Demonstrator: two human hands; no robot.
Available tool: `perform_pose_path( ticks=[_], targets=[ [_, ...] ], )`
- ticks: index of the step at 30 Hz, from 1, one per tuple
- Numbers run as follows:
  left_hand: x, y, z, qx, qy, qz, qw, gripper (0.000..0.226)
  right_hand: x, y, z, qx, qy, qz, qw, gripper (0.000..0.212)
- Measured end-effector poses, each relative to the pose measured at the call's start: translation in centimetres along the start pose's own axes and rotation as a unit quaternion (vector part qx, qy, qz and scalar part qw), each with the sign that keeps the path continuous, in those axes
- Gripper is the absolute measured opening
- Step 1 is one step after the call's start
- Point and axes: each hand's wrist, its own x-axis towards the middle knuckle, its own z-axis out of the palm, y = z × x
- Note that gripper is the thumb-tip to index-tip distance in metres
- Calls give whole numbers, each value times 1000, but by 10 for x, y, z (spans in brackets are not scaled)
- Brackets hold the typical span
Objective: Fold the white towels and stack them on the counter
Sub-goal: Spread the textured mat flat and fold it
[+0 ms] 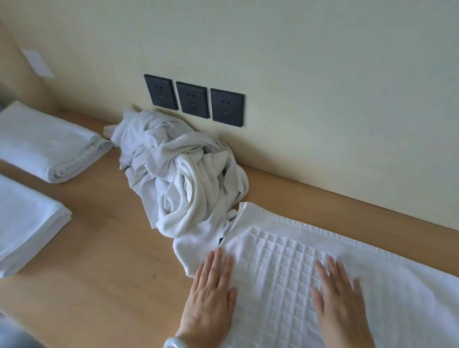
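- Head view: both hands lie flat with fingers straight, grasping nothing; left hand and right hand press the waffle-weave towel spread at lower right on the tabletop.
- A crumpled towel heap sits centre frame against the wall, touching the spread towel.
- Two folded towels lie apart at left: one upper left, one lower.

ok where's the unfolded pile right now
Head view: the crumpled pile sits on the counter against the wall, below the three sockets, with folded towels to its left and the waffle towel touching it on the right.
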Motion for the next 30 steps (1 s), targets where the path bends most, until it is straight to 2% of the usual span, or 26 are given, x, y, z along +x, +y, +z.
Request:
perform_pose_path(
  ticks=[4,6,8,11,13,15,17,20,22,26,27,29,30],
  targets=[
    [41,-7,-20,13,-17,77,997,54,-9,-6,19,8,-15,1,1000,57],
    [73,-24,-32,12,-32,69,997,60,-11,0,17,0,2,1,1000,56],
    [101,-50,-38,41,-34,49,997,71,-11,3,17,4,-14,7,1000,55],
    [132,-85,-54,167,-11,27,986,66,-10,5,15,-3,-54,8,999,60],
    [154,-111,-65,219,-84,5,972,59,-10,7,15,-11,-71,0,997,61],
    [182,-124,-74,199,-194,-53,959,64,-9,8,13,-9,-81,-4,997,59],
    [197,-116,-75,167,-196,-92,962,65,-10,8,12,-7,-85,-9,996,58],
    [187,-70,-72,23,-60,-107,992,37,-9,5,8,2,-92,2,996,58],
    [175,-32,-69,-103,-11,-86,991,24,-10,5,7,3,-103,1,995,57],
    [154,3,-59,-326,-68,-147,932,25,-6,-2,4,27,-86,17,996,52],
    [151,4,-54,-331,-73,-150,929,24,4,-9,1,44,-70,25,996,45],
    [147,1,-46,-341,-61,-156,925,22,36,-29,-11,97,-35,27,994,18],
    [145,0,-44,-352,-48,-160,921,21,57,-42,-18,144,-50,23,988,13]
  ],
)
